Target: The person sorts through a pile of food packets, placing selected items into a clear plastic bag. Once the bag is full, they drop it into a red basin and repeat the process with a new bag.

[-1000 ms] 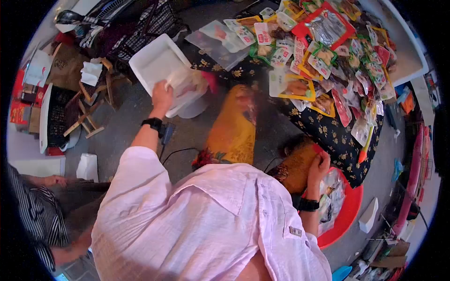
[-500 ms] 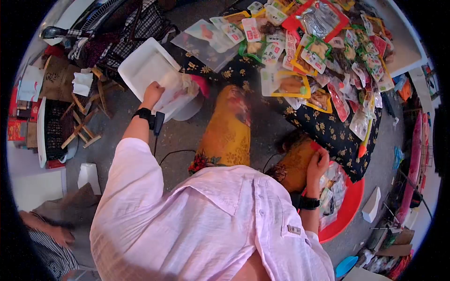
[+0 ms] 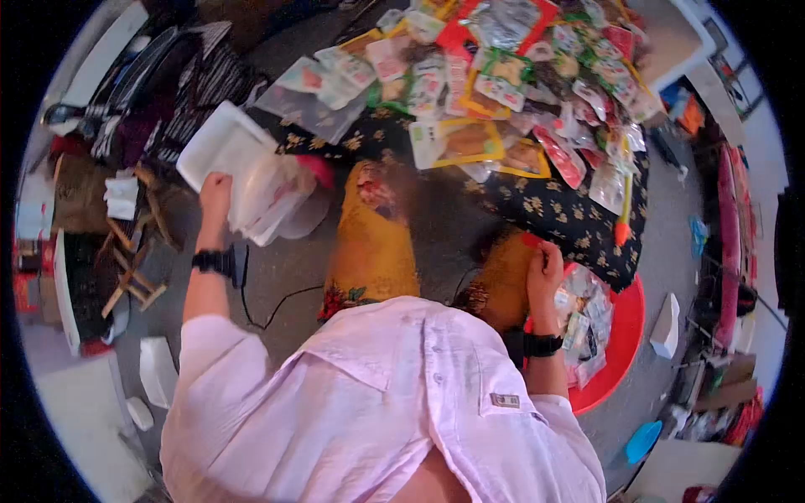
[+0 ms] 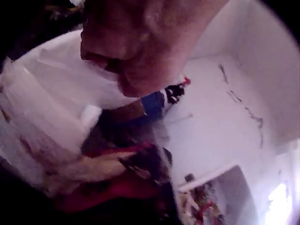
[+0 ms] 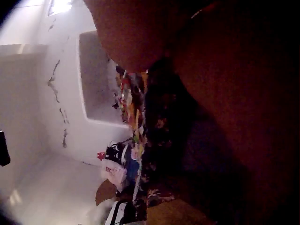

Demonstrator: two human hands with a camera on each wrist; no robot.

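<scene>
The left hand (image 3: 215,197) grips clear plastic packaging (image 3: 272,201) beside the white tub (image 3: 225,141) at left; the right hand (image 3: 547,272), loosely curled, lies near the yellow-clad leg (image 3: 503,281) and red basin (image 3: 627,348). Food packets (image 3: 461,144) cover the floral cloth's (image 3: 558,201) far side. In the left wrist view, curled fingers (image 4: 147,77) meet translucent plastic. The right wrist view is too dark for finger detail.
</scene>
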